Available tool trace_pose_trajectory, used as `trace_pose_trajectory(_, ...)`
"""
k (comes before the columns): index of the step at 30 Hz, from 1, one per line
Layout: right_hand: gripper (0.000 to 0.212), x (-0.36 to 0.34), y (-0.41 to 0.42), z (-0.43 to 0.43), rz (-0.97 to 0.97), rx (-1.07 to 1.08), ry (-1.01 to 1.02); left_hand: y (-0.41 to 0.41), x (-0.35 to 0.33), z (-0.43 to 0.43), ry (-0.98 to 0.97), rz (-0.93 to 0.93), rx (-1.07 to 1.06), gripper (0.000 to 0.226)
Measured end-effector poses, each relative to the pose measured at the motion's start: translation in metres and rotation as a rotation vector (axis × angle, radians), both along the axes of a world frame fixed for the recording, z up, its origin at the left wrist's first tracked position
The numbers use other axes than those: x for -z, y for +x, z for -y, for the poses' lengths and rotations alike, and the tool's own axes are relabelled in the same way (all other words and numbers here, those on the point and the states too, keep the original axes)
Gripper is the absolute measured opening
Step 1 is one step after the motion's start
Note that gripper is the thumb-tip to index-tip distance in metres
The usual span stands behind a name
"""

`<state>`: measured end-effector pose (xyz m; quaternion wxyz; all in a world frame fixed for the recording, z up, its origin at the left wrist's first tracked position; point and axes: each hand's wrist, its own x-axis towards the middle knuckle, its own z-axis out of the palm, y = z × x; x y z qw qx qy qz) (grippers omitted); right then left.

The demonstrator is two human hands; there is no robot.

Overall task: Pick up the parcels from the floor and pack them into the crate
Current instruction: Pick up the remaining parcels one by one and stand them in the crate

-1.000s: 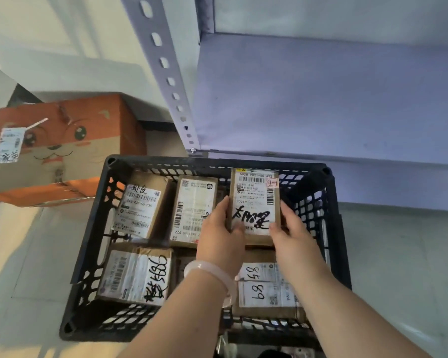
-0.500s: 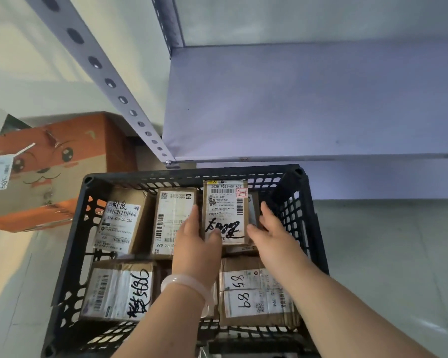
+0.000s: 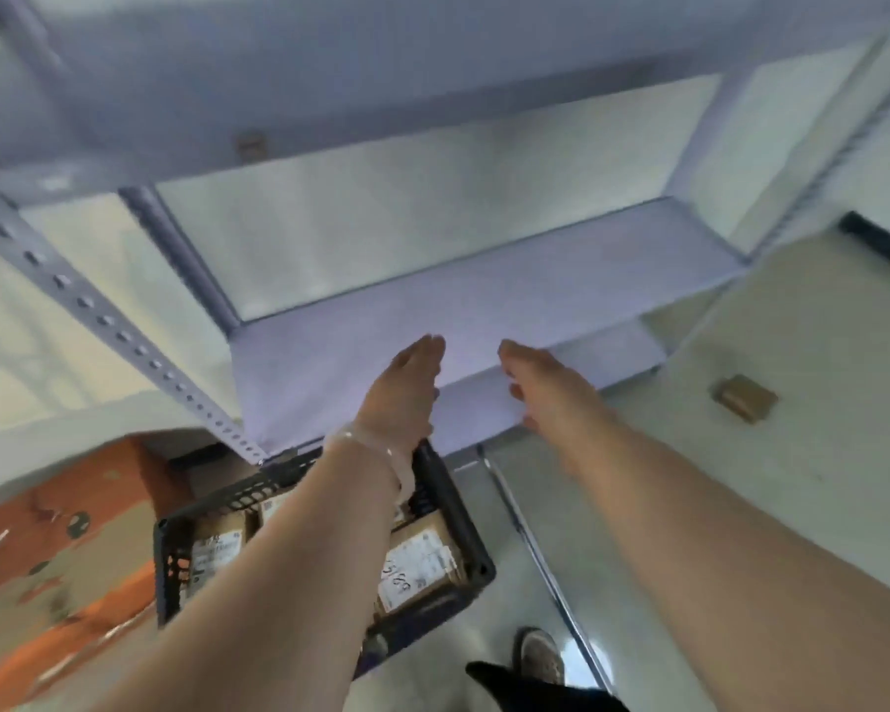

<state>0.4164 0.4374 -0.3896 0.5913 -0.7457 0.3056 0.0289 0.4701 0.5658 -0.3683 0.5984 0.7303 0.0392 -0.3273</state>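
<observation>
Left hand (image 3: 407, 393) and right hand (image 3: 545, 388) hung empty, fingers slack; floor parcel (image 3: 745, 399) (blurred, well apart) might get overlooked.

— Anything legible?
— Handwritten digits, apparently "89", on the label of the right-hand parcel (image 3: 422, 555) inside the crate (image 3: 454, 508).
— And the left-hand parcel (image 3: 217, 549) there?
— Printed label, too blurred to read.

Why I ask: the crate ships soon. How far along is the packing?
Done: several labelled parcels lie in the black crate. In hand: nothing; the left hand and right hand are open and empty before the shelf. Left: one small brown parcel on the floor at right.
</observation>
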Motion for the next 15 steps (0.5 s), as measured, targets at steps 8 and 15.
trace_pose_trajectory(8,0.062,-0.167,-0.138,0.135,0.067,0.521,0.163,-0.072,-0.147,0.143,-0.154,0.025,0.334,0.045)
trace_pose_trajectory(15,0.066,-0.220,-0.248,0.282,0.199,0.775,0.131,-0.139,-0.197,0.295,-0.152,0.150,0.487,0.042)
